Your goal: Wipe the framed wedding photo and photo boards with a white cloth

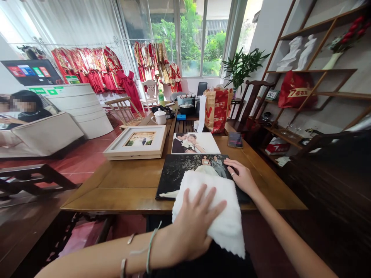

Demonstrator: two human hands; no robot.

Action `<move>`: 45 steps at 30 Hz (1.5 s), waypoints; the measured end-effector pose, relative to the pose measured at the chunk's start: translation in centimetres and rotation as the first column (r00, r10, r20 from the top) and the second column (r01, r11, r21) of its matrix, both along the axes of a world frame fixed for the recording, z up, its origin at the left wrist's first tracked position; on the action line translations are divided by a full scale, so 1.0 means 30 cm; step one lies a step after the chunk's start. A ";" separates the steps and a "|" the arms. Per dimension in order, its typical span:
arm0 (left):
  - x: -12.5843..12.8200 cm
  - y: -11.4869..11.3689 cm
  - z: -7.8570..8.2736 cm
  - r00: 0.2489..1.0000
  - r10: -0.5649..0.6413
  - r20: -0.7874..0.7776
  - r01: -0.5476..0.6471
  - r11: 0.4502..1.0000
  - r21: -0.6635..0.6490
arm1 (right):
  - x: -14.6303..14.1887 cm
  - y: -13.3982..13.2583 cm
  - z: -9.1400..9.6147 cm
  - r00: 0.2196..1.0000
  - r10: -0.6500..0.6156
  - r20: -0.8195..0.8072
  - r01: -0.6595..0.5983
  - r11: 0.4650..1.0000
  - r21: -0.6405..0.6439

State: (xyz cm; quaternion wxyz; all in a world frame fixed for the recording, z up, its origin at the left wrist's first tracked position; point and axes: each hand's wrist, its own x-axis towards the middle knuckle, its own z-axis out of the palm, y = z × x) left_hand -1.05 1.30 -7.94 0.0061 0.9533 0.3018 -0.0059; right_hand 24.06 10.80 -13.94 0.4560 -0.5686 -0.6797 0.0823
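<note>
A dark photo print [185, 170] showing a couple lies flat on the wooden table [127, 185] near its front edge. A folded white cloth [214, 200] covers the print's near right part and hangs over the table edge. My left hand [194, 227] lies flat on the cloth with fingers spread. My right hand [242, 177] rests flat on the print's right edge, fingers stretched out, beside the cloth. A second, lighter photo print [194, 143] lies just behind the dark one.
A white framed photo [137, 141] sits at the table's left. Behind are a white teapot [160, 116], a red paper bag [218, 110], a phone [235, 139] and small items. Shelves stand right, red garments hang at the back, a person sits far left.
</note>
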 end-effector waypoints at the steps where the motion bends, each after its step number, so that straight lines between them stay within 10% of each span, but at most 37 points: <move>1: 0.003 0.025 0.010 1.000 0.014 -0.011 -0.014 1.000 0.002 | 0.002 -0.004 -0.001 1.000 0.001 0.000 -0.001 1.000 0.000; 11: 0.064 0.381 0.023 0.971 0.237 -0.028 -0.231 0.964 0.135 | 0.019 -0.048 -0.018 1.000 0.008 0.001 -0.008 1.000 -0.009; 24: -0.040 -0.016 0.083 0.990 0.138 -0.031 -0.141 0.985 -0.105 | 0.014 -0.033 0.042 1.000 -0.004 -0.015 0.004 1.000 0.003; 37: -0.052 0.422 0.041 0.974 0.217 0.059 -0.222 0.971 0.091 | 0.021 -0.071 0.006 1.000 0.009 -0.016 -0.009 1.000 0.011; 45: -0.095 0.222 0.083 0.973 0.228 0.046 -0.229 0.973 0.026 | 0.029 -0.071 0.039 0.999 0.008 -0.036 -0.007 1.000 0.024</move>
